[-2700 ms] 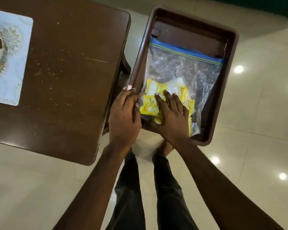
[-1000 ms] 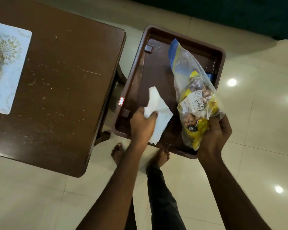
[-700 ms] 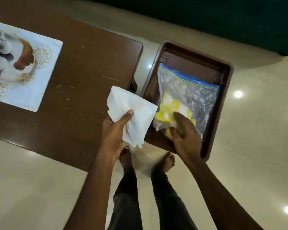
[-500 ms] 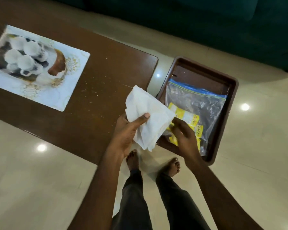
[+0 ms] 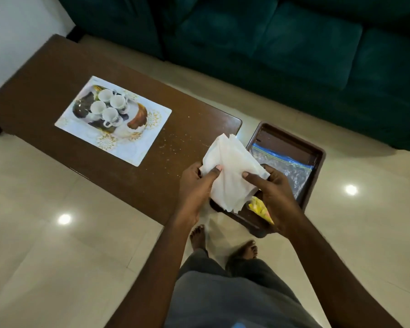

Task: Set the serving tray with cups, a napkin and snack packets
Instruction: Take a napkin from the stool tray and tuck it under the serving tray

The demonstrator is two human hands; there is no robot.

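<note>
Both hands hold a white paper napkin (image 5: pixel 230 171) in the air over the gap between the table and the brown box. My left hand (image 5: pixel 195 185) grips its left edge, and my right hand (image 5: pixel 273 192) pinches its right edge. Behind the napkin, a brown plastic box (image 5: pixel 315 171) holds a clear zip bag (image 5: pixel 287 171) with yellow snack packets (image 5: pixel 259 208) inside. Several white cups (image 5: pixel 109 106) stand together on a printed white serving tray (image 5: pixel 149 136) on the table.
The dark wooden coffee table (image 5: pixel 171 183) stretches to the left, with crumbs on its top. A dark green sofa (image 5: pixel 270 55) runs along the back. My bare feet (image 5: pixel 198 235) stand on the glossy tiled floor between table and box.
My right hand left the zip bag in the box and took hold of the napkin's right edge. The view has tilted up, bringing the cups and sofa into sight.
</note>
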